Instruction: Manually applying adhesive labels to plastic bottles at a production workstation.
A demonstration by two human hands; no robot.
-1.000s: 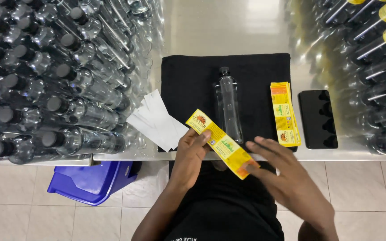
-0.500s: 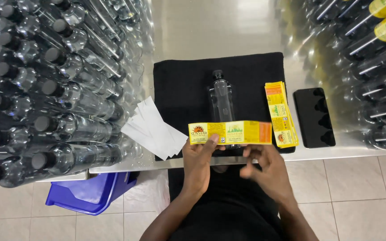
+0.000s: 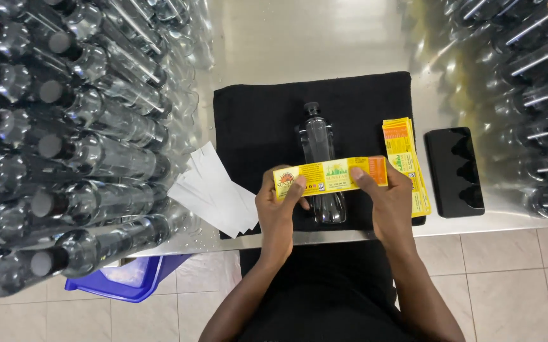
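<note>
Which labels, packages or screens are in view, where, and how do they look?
Yellow-orange rectangular paper label: held flat between left hand and right hand, over the clear plastic bottle.
Stack of yellow labels: right edge of black cloth.
White backing strips: fanned left of cloth.

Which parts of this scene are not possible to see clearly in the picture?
Head view only:
- Middle of the clear bottle: hidden behind the yellow label.
- Label ends: covered by left hand and right hand.
- Label stack: partly under the right hand.
- Blue bin: mostly hidden by the table edge.
</note>
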